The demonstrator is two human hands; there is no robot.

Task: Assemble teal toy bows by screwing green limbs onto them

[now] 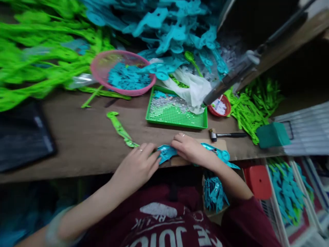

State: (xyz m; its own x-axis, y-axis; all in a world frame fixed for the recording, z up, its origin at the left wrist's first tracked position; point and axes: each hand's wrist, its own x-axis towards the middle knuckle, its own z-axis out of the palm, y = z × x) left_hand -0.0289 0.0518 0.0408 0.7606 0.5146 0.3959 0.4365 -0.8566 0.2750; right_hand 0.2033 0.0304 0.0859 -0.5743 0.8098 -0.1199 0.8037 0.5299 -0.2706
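A long, shiny blue plastic piece (166, 153) lies along the front edge of the bench, partly covered by my fingers. My left hand (140, 164) is closed over its left end, fingers curled down. Farther right, my right hand (189, 148) grips the same piece from above, its fingertips hidden behind the knuckles. The blue piece's far end shows beyond my right wrist. A bright green plastic piece (119, 128) runs diagonally on the bench, its lower end near my left fingers. Under my right hand is a flat tan board (220, 145).
Behind my hands sits a green perforated tray (177, 118) with small parts. A pink basket (136, 92) holds small blue pieces. A hammer (228, 135) lies at right, near a small red basket (223, 112). Large blue and green piles line the back; a dark tablet-like slab (23, 137) is at left.
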